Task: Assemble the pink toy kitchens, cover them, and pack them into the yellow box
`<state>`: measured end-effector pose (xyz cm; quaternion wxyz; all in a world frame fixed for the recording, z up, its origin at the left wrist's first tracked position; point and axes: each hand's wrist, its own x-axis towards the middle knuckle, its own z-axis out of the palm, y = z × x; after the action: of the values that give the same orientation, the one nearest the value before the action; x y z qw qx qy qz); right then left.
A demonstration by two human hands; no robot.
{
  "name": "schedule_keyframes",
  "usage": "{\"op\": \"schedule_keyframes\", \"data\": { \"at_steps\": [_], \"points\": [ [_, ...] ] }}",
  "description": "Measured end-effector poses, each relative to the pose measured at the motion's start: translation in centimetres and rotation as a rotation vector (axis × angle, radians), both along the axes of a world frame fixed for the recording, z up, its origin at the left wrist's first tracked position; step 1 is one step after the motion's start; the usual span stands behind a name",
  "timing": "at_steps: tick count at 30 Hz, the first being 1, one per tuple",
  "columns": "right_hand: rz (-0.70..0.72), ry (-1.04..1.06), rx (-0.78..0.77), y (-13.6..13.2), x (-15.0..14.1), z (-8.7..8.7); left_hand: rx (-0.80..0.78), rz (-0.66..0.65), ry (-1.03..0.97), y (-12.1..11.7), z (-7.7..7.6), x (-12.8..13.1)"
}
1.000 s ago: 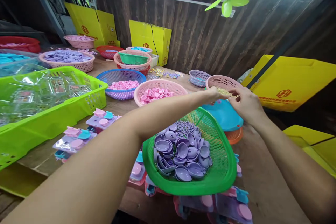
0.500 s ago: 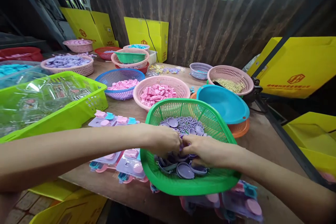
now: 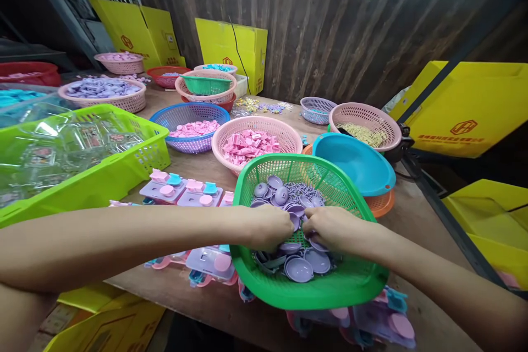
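1. Because the green basket [image 3: 309, 298] stands closest to the person, both forearms slope down into it. Placing looks chosen for easy reach.
2. Purple cups [image 3: 299, 268] lie heaped inside the green basket, many of them nested, probably just from being tipped in loose. Small purple bits [image 3: 299, 192] gather at its far end.
3. Left hand [image 3: 270, 228]: fingers curled down among the cups, left of the basket's middle. Cannot tell whether it grips one; the fingertips are hidden.
4. Right hand [image 3: 336, 231]: bent in from the basket's right side, thumb and fingers drawn together near a cup. Grip unclear. Hands face each other, a narrow gap between.
5. Toy sets [image 3: 160, 190] lie left of the green basket, others poking out under its near rim; it may be propped on them.
6. Blue bowl [image 3: 350, 162] just beyond the basket's right side, stacked over an orange basket [image 3: 381, 204], likely to save room.
7. Writing: yellow box [image 3: 487, 96], well right of and beyond the green basket, bears a red hexagon mark [image 3: 463, 127], perhaps with an H inside. Red line beneath too small to read.
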<state>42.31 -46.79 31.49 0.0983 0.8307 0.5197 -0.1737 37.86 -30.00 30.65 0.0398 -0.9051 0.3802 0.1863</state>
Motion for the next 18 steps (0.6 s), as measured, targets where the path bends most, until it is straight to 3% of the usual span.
{"op": "schedule_keyframes", "data": {
  "at_steps": [4, 7, 10, 14, 18],
  "points": [
    [-0.097, -0.119, -0.068, -0.8, 1.2, 0.4, 0.047, -0.036, 0.038, -0.7, -0.1, -0.2],
    [-0.173, -0.221, 0.07, -0.8, 1.5, 0.4, 0.019, -0.013, 0.046, -0.2, 0.9, 0.7],
    [-0.104, -0.188, 0.261, -0.4, 1.6, -0.3, -0.089, 0.099, 0.093, 0.9, 2.3, 2.3],
    [0.047, -0.035, 0.227, 0.1, 2.3, -1.4, -0.269, 0.281, 0.322, 3.0, 3.5, 4.3],
    [-0.087, -0.133, 0.2, -0.4, 3.9, -1.6, -0.417, 0.416, 0.39, 4.7, 4.2, 5.7]
  ]
}}
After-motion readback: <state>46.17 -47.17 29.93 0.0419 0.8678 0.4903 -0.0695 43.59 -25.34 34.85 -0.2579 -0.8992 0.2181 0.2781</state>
